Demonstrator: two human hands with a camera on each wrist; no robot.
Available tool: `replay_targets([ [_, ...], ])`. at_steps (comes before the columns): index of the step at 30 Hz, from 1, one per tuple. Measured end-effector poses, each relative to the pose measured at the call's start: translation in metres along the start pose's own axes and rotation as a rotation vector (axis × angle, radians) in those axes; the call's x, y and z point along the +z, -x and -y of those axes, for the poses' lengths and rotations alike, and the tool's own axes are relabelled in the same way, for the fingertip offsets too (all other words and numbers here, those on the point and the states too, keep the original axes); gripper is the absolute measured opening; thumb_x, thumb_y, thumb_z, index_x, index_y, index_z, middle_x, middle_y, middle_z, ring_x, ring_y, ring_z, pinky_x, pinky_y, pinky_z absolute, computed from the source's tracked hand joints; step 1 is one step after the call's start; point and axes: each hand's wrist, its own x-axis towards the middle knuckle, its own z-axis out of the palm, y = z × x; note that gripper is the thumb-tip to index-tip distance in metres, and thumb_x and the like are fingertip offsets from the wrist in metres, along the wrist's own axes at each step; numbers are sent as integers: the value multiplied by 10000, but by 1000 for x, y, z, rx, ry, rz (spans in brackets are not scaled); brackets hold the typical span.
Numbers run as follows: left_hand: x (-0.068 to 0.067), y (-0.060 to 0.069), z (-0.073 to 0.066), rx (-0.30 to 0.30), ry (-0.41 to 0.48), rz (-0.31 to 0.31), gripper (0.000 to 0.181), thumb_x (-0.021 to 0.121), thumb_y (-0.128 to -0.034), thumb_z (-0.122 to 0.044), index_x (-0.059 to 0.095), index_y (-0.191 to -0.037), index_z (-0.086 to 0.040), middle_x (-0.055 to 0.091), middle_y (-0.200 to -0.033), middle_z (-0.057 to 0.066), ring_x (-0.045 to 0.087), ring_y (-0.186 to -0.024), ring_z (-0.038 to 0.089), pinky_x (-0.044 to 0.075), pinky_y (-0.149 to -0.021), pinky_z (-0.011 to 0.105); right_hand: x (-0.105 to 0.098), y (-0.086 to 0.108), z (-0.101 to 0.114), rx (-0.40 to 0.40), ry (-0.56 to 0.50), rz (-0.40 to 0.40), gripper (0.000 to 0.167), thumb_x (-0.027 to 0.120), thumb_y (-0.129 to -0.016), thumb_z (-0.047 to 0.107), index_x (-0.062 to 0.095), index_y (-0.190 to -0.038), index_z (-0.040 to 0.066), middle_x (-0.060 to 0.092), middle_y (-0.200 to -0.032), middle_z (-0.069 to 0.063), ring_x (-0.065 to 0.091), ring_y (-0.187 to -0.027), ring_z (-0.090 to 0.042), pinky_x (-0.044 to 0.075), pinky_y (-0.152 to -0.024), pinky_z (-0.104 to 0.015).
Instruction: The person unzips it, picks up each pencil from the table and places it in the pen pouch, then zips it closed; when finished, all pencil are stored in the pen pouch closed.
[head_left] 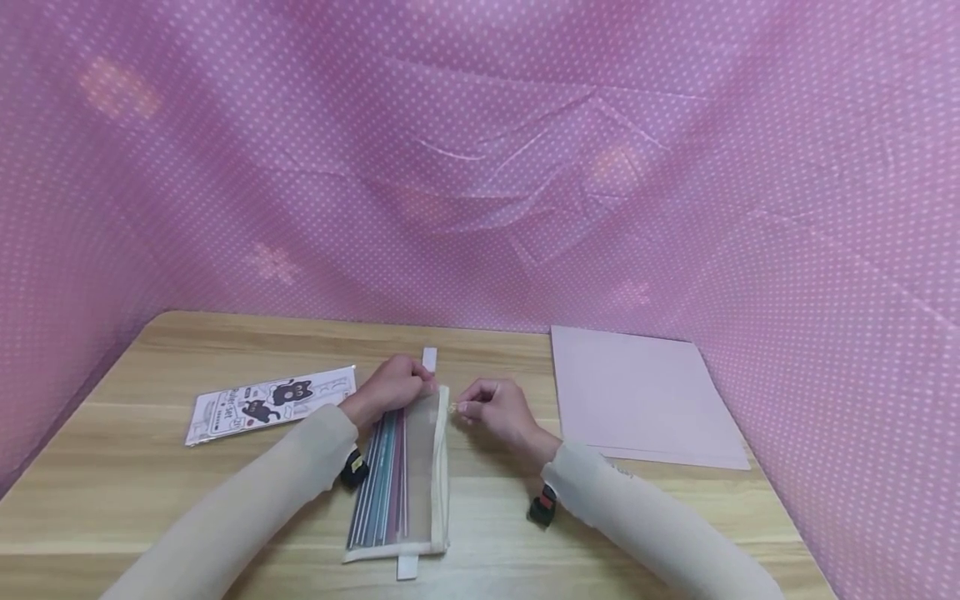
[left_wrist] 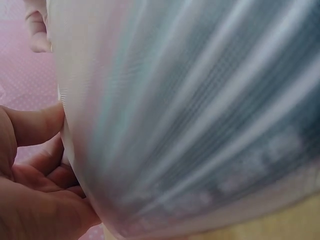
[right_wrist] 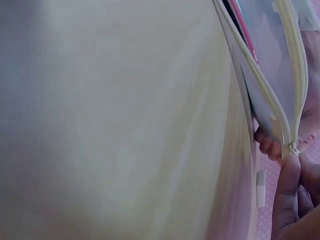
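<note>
A see-through mesh zip pouch (head_left: 420, 475) with cream edging lies lengthwise on the table. Several long strips (head_left: 382, 475) in dark blue, teal and mauve show inside; their kind is unclear. My left hand (head_left: 397, 385) pinches the pouch's far end, thumb on the near face in the left wrist view. At the far right corner, my right hand (head_left: 498, 410) pinches the zipper's end by its metal slider (right_wrist: 293, 148). The zipper's two rows (right_wrist: 299, 65) stand apart from each other above the slider in the right wrist view.
A flat packet (head_left: 273, 404) with black cat drawings lies left of the pouch. On the right is a pale pink flat sheet or folder (head_left: 645, 396). White tabs (head_left: 407, 567) stick out at both pouch ends. Pink dotted cloth (head_left: 480, 167) hangs around the wooden table (head_left: 517, 542).
</note>
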Motion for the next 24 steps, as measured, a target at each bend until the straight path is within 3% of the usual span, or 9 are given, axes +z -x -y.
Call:
replay_targets([
  [4,1,0,0,5,-20,-26,221,697,-911,-215,742,-1073,-72,677,-1320,119,620,-1045,222,479,-781,250,1,8,-1,12,9,29,69,781,-844,56,751,-832,117,752,-801,-47,669,-694,-107,577,-670,-234],
  [14,1,0,3,27,-26,-36,196,698,-921,-205,756,-1058,-77,666,-1361,125,638,-1148,264,532,-886,315,2,26,-5,-29,58,113,40,789,-823,32,759,-838,54,777,-815,-89,685,-656,-99,604,-649,-248],
  [24,2,1,2,49,-36,-32,179,697,-922,-199,762,-1027,-70,672,-1349,138,644,-1122,253,533,-796,259,1,36,-5,-49,118,152,59,797,-831,53,759,-804,89,770,-787,-97,669,-637,-105,594,-632,-250],
])
